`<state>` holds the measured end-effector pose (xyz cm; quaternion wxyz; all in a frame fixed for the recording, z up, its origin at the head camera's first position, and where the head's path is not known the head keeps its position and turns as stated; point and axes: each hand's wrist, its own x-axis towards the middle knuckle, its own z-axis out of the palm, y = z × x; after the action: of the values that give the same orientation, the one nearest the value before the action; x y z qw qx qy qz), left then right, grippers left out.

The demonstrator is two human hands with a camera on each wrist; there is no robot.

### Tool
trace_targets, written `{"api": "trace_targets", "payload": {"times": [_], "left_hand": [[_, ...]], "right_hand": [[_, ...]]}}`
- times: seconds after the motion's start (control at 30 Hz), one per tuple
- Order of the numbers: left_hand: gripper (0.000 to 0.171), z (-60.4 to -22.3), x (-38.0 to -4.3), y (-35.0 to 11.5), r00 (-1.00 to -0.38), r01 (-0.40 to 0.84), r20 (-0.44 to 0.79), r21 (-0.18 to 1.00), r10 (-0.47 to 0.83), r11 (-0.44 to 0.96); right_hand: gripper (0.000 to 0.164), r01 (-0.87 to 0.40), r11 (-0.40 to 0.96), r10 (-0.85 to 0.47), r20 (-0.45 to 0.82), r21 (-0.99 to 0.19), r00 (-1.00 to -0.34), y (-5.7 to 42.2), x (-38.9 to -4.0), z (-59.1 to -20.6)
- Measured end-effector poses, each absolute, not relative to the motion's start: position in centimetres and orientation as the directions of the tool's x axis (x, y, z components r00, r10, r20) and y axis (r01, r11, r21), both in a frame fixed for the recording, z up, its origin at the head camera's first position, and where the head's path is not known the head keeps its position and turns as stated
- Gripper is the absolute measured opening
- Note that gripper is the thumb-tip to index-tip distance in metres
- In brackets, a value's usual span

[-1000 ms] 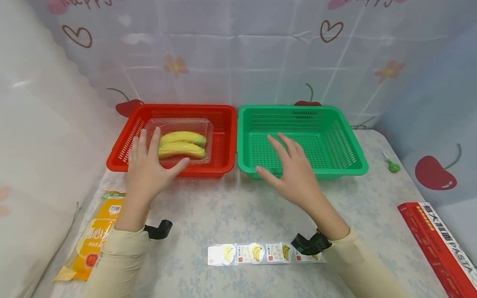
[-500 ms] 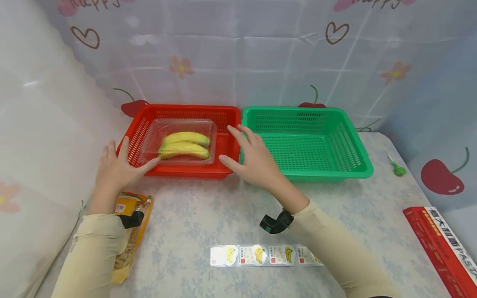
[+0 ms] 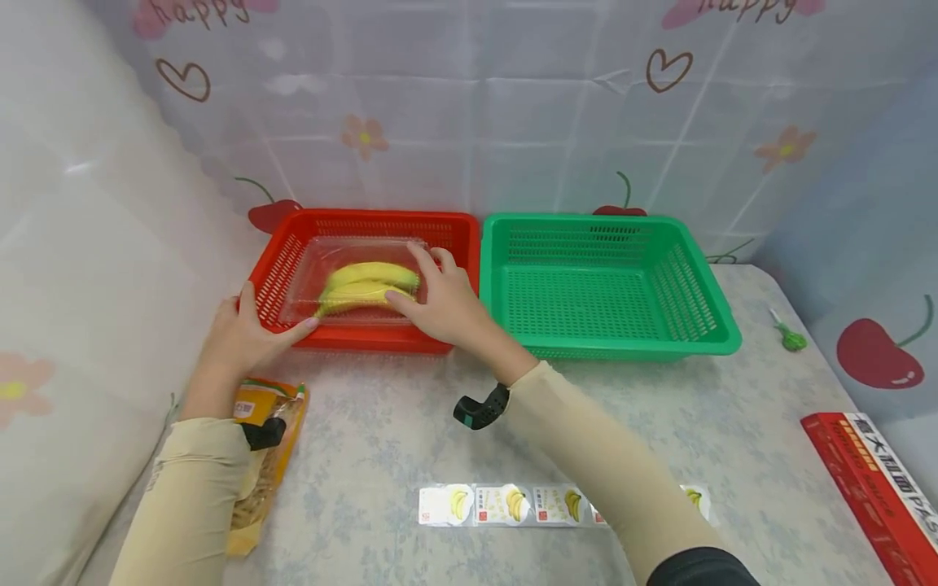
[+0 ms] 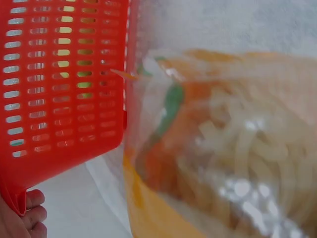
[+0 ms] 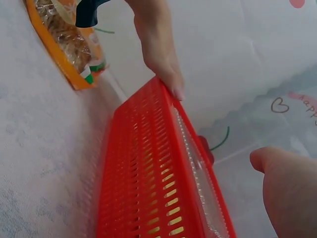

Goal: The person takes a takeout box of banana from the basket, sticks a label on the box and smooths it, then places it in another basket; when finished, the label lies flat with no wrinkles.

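Note:
A clear plastic clamshell box (image 3: 302, 281) holding bananas (image 3: 370, 293) sits inside the red basket (image 3: 381, 337). At the basket's left front corner my left hand (image 3: 238, 338) grips the rim, thumb on top at the front. In the left wrist view its fingertips (image 4: 35, 214) curl round the rim from outside. My right hand (image 3: 443, 301) is over the right end of the clear box, fingers and thumb spread apart. The right wrist view shows its thumb (image 5: 282, 173) raised above the basket's rim; its fingers are out of that view.
A green basket (image 3: 608, 348) stands right of the red one. An orange bag (image 3: 252, 513) with pale noodle-like strips lies under my left forearm. A strip of banana stickers (image 3: 506, 505) lies in front. At right are a green-wrapped lollipop (image 3: 791, 338) and a red pasta box (image 3: 865, 488).
My right hand has moved left from the green basket to the clear box in the red one. My left hand has moved left and down onto the red basket's corner.

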<state>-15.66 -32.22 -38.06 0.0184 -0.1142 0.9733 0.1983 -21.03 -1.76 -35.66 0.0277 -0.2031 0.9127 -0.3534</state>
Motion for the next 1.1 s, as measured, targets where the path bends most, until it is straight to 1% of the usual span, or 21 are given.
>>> {"api": "trace_targets", "payload": {"times": [0.2, 0.4, 0.6, 0.73, 0.9, 1.1], "left_hand": [[0.132, -38.2, -15.7, -32.3, -0.967, -0.249, -0.136, 0.353, -0.214, 0.902], [0.134, -38.0, -15.7, -32.3, -0.966, -0.244, -0.170, 0.332, -0.196, 0.911], [0.135, -37.3, -15.6, -32.5, -0.961, -0.244, -0.212, 0.345, -0.178, 0.906], [0.137, -36.7, -15.6, -32.6, -0.956, -0.242, -0.242, 0.343, -0.163, 0.908], [0.140, -36.4, -15.6, -32.4, -0.947, -0.253, -0.274, 0.315, -0.167, 0.915], [0.140, -36.4, -15.5, -32.3, -0.945, -0.258, -0.278, 0.306, -0.173, 0.917]], "right_hand": [[0.084, -0.249, 0.668, -0.340, 0.011, -0.701, -0.940, -3.8, -22.5, -37.2], [0.089, -0.161, 0.717, -0.282, -0.072, -0.679, -0.957, -4.8, -23.7, -38.3], [0.092, -0.083, 0.699, -0.299, -0.185, -0.710, -0.936, -5.0, -24.6, -38.5], [0.094, -0.054, 0.678, -0.324, -0.233, -0.733, -0.917, -5.0, -25.0, -38.6], [0.091, -0.049, 0.662, -0.331, -0.233, -0.748, -0.914, -5.1, -25.2, -39.0], [0.081, -0.061, 0.652, -0.321, -0.202, -0.756, -0.925, -5.1, -25.2, -39.0]]}}
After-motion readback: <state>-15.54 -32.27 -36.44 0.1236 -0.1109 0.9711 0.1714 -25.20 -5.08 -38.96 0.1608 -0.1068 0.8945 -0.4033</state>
